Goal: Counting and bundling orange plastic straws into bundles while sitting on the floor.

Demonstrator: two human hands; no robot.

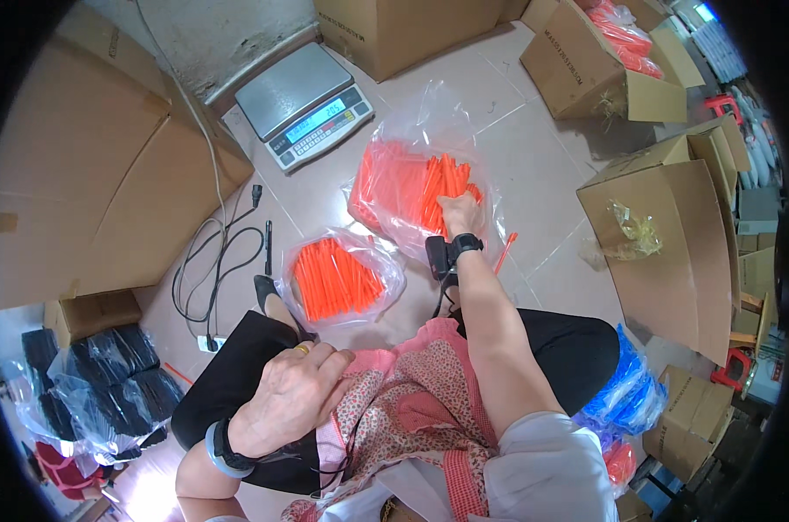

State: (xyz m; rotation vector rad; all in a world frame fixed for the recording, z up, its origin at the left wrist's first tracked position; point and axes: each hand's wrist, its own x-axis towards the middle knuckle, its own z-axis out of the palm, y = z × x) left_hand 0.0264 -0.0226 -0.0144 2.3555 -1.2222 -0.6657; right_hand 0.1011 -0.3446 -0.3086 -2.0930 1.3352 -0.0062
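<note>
A large clear plastic bag [386, 178] full of orange plastic sticks lies on the tiled floor in front of me. My right hand [460, 213] reaches into its mouth, fingers closed round some of the orange sticks [446, 178]; how many is hidden. Closer to me, a smaller clear bag [392, 280] lies spread under a heap of orange sticks [335, 280]. Over my thigh and apron rests my left hand [300, 387], its fingers curled together and nothing seen in them. A loose orange stick [506, 252] lies beside my right wrist.
A digital scale [297, 91] with a lit display stands at the far left. Cardboard boxes [72, 174] line the left, back and right. A black cable [185, 283] and a black pen [268, 248] lie on the floor. Blue plastic packs [625, 391] are by my right knee.
</note>
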